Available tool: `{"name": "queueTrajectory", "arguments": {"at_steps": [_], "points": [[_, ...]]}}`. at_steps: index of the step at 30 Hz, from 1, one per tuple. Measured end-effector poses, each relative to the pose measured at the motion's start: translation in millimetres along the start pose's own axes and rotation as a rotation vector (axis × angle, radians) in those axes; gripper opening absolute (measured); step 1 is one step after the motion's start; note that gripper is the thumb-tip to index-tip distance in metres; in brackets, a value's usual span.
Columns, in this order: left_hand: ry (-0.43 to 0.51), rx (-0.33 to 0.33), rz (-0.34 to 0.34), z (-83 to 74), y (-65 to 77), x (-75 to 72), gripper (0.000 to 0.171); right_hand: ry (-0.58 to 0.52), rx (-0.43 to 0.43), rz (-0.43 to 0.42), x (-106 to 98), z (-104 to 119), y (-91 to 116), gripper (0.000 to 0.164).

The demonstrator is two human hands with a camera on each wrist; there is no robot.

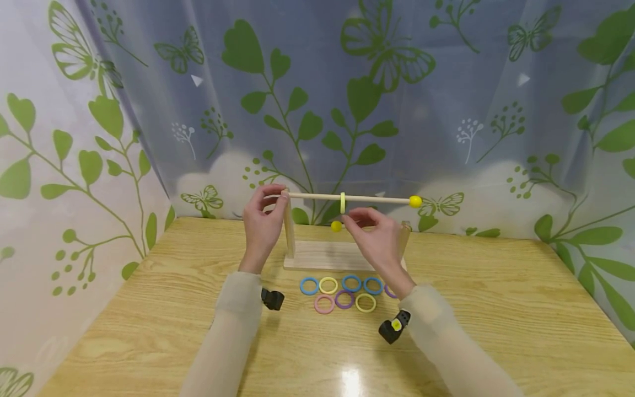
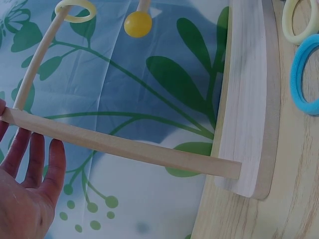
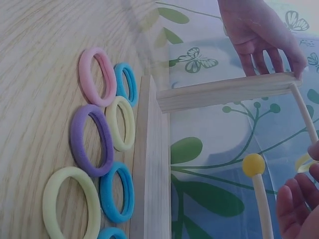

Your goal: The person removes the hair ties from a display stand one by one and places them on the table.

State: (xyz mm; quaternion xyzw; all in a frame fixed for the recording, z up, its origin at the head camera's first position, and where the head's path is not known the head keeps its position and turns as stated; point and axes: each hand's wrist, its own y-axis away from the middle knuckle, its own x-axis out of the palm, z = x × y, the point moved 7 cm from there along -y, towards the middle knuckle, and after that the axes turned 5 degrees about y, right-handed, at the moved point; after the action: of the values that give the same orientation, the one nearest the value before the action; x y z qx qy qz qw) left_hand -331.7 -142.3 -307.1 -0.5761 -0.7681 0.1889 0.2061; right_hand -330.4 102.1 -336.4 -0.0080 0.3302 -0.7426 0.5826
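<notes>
My left hand (image 1: 264, 218) grips the top of the left upright (image 1: 289, 226) of a wooden stand. From that top a long rod (image 1: 377, 199) runs right to a yellow ball (image 1: 415, 202). A pale yellow hair tie (image 1: 342, 203) hangs around this rod near its middle; the left wrist view shows no fingers on it (image 2: 79, 19). Just below the hair tie is my right hand (image 1: 377, 237), fingertips close together and loosely bent, apparently holding nothing. Behind it, a lower rod ends in another yellow ball (image 1: 337, 226); the right hand partly hides the right upright (image 1: 405, 240).
The stand's flat base (image 1: 322, 256) rests on a wood-grain table (image 1: 163, 331). Before it lie several hair ties, including a blue one (image 1: 309, 286), a pink one (image 1: 324, 304), a purple one (image 1: 344, 299) and a yellow one (image 1: 365, 302). A patterned curtain (image 1: 317, 110) hangs behind.
</notes>
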Motion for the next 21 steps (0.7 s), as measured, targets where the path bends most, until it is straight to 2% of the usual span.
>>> {"name": "queueTrajectory", "arguments": {"at_steps": [13,21], "points": [[-0.006,-0.013,0.007,-1.4,0.1,0.9,0.019,-0.054,-0.015,-0.019,8.2,1.3,-4.6,0.017],[-0.003,-0.014,0.000,-1.1,-0.4,0.5,0.019,-0.030,-0.013,-0.024,9.5,3.4,-6.6,0.016]]}}
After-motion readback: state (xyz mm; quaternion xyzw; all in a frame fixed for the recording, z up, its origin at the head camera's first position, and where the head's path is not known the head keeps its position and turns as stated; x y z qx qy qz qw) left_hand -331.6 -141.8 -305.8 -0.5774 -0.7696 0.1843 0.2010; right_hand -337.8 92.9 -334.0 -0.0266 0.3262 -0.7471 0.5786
